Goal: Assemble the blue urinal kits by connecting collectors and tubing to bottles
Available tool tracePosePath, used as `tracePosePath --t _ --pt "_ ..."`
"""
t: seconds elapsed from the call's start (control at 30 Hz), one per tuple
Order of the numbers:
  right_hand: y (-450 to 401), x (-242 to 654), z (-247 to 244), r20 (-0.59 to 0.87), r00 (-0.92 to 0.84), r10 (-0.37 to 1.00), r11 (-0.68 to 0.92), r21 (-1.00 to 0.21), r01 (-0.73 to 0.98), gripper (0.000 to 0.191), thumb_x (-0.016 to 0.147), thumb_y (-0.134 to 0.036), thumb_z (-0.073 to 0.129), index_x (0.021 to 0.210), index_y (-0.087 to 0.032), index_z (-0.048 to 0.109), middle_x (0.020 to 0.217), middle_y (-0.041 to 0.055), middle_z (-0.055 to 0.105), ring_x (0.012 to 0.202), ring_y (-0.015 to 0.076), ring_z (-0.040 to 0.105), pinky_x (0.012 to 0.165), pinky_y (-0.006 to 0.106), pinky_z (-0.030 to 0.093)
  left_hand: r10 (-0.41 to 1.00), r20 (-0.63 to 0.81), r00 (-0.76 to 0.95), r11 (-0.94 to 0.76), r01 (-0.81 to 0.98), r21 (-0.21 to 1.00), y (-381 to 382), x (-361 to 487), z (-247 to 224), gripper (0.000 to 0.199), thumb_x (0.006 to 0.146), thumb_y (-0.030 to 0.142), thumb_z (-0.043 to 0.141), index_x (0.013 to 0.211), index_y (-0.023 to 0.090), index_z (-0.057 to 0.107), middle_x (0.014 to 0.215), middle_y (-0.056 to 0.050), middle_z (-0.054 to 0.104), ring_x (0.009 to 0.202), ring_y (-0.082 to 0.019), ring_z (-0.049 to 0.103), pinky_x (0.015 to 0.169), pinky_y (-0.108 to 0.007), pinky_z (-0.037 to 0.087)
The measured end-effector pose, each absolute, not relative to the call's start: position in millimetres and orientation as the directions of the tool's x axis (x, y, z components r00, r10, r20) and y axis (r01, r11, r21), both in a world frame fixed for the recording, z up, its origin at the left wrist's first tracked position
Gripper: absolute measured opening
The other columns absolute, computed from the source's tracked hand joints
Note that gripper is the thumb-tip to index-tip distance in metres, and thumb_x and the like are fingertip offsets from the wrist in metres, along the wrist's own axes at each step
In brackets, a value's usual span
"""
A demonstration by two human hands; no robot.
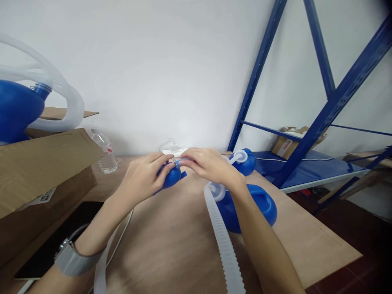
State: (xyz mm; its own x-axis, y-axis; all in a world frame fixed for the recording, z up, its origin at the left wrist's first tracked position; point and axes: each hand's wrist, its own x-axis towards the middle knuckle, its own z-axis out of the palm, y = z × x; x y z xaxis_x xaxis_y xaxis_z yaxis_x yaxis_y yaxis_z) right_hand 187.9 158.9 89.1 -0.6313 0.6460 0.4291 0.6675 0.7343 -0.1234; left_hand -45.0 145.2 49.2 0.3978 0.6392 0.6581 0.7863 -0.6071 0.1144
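Note:
Near the back of the table, a blue container [172, 177] lies with its neck between my two hands. My left hand [147, 173] is closed on the container, thumb and fingers by the neck. My right hand [206, 163] pinches a translucent bluish tube end [181, 162] against that neck. A small metal clamp [174, 160] shows between the fingertips; its details are too small to tell. Beneath my right forearm lies a larger blue container [265, 204], with a white ribbed hose [225, 249] beside it. Another blue container [247, 163] stands behind.
At the left, an open cardboard box [45, 167] holds a blue container [18, 108] with a coiled hose. A water bottle [105, 153], a black flat object [61, 237], a power strip [179, 152] and a blue shelf rack [309, 163] surround the workspace.

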Motion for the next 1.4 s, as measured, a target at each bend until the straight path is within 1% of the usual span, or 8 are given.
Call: tracePosePath --t 0.13,0.23,0.37,0.6,0.8,1.07,1.27,1.4 --pt "164 199 92 0.563 -0.490 0.665 0.705 -0.256 0.662 0.027 0.109 -0.036 0.050 0.110 -0.020 0.073 0.108 0.0069 0.077 0.093 0.0205 0.068 0.082 0.030 0.044 0.719 0.588 0.370 -0.602 0.755 0.261 148 -60 57 0.059 0.104 0.062 0.041 0.142 0.023 0.063 0.136 -0.011 0.072 0.118 -0.032 0.069 0.097 -0.044 0.054" --pt "171 207 94 0.623 -0.361 0.694 0.666 -0.365 0.651 0.027 0.107 -0.036 0.050 0.103 -0.020 0.072 0.097 0.0055 0.076 0.086 0.0201 0.067 0.077 0.030 0.044 0.783 0.523 0.337 -0.581 0.696 0.422 151 -72 64 0.082 0.090 0.076 0.058 0.153 0.024 0.052 0.149 -0.013 0.064 0.131 -0.037 0.063 0.110 -0.053 0.051" --pt "176 212 92 0.630 -0.288 0.721 0.633 -0.432 0.642 0.032 0.106 -0.041 0.048 0.094 -0.020 0.069 0.083 0.0030 0.070 0.078 0.0188 0.063 0.074 0.030 0.042 0.840 0.478 0.258 -0.534 0.554 0.639 156 -80 65 0.099 0.077 0.070 0.077 0.158 0.027 0.042 0.145 -0.015 0.064 0.123 -0.035 0.068 0.104 -0.052 0.058" --pt "174 210 90 0.502 -0.384 0.775 0.611 -0.441 0.658 0.036 0.107 -0.044 0.043 0.092 -0.020 0.067 0.080 0.0009 0.067 0.076 0.0173 0.059 0.072 0.028 0.040 0.874 0.476 0.099 -0.480 0.327 0.814 162 -85 63 0.085 0.070 0.056 0.089 0.143 0.024 0.059 0.129 -0.012 0.070 0.111 -0.031 0.071 0.096 -0.050 0.063" --pt "179 214 86 0.390 -0.480 0.786 0.604 -0.317 0.732 0.035 0.110 -0.047 0.042 0.114 -0.022 0.067 0.092 0.0034 0.073 0.086 0.0210 0.066 0.079 0.030 0.042 0.890 0.455 0.033 -0.449 0.245 0.859 163 -90 65 0.059 0.071 0.046 0.093 0.118 0.019 0.072 0.126 -0.008 0.073 0.125 -0.034 0.063 0.108 -0.053 0.056" --pt "190 227 78 0.406 -0.476 0.780 0.586 -0.210 0.782 0.035 0.111 -0.043 0.040 0.126 -0.021 0.063 0.110 0.0098 0.076 0.105 0.0273 0.068 0.091 0.037 0.047 0.839 0.543 -0.023 -0.520 0.258 0.814 162 -99 70 0.065 0.068 0.057 0.091 0.120 0.021 0.074 0.124 -0.008 0.074 0.121 -0.034 0.067 0.103 -0.050 0.060" --pt "185 233 81 0.381 -0.469 0.797 0.560 -0.175 0.810 0.055 0.107 -0.050 0.046 0.153 -0.021 0.050 0.155 0.0161 0.055 0.145 0.0332 0.049 0.121 0.056 0.036 0.779 0.627 0.015 -0.550 0.497 0.671 158 -94 71 0.055 0.077 0.061 0.080 0.118 0.025 0.073 0.128 -0.007 0.069 0.120 -0.031 0.065 0.099 -0.046 0.062" --pt "149 268 104 0.397 -0.297 0.869 0.434 -0.319 0.843 0.068 0.103 -0.060 0.050 0.162 -0.027 0.042 0.159 0.0129 0.052 0.148 0.0342 0.048 0.123 0.054 0.038 0.798 0.593 0.107 -0.524 0.610 0.595 172 -99 60 0.056 0.075 0.063 0.078 0.113 0.023 0.071 0.122 -0.009 0.067 0.119 -0.032 0.064 0.097 -0.048 0.062"
